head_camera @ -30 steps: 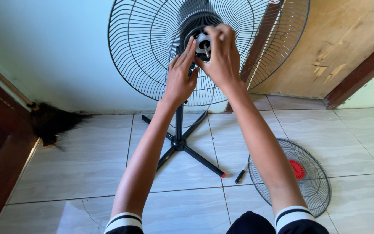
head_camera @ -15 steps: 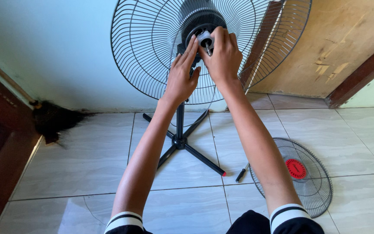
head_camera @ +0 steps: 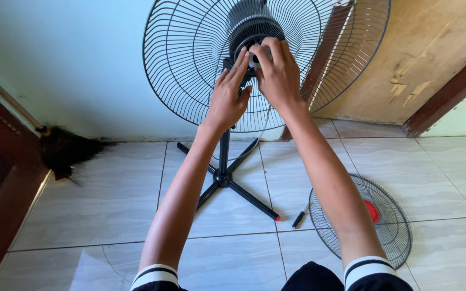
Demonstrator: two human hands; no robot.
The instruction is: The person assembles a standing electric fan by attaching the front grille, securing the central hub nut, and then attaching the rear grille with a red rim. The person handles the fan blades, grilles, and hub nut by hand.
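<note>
A black pedestal fan stands against the wall with only its rear wire grille (head_camera: 179,64) and dark motor housing (head_camera: 250,24) in place. My right hand (head_camera: 277,75) is curled over the middle of the motor, fingers closed on a small pale nut (head_camera: 254,58) around the shaft. My left hand (head_camera: 227,99) is just to the left of it, fingers stretched up and resting against the side of the hub, holding nothing. The nut is mostly hidden by my right fingers.
The fan's cross-shaped base (head_camera: 223,178) stands on pale floor tiles. A loose front grille (head_camera: 392,231) with a red centre lies at the lower right, a dark-handled screwdriver (head_camera: 300,218) beside it. A dark broom head (head_camera: 66,151) sits in the left corner; a wooden board (head_camera: 422,54) leans at the right.
My right hand has shifted over the hub, so the pale nut and shaft tip that showed before are now mostly covered. The left hand stays against the hub.
</note>
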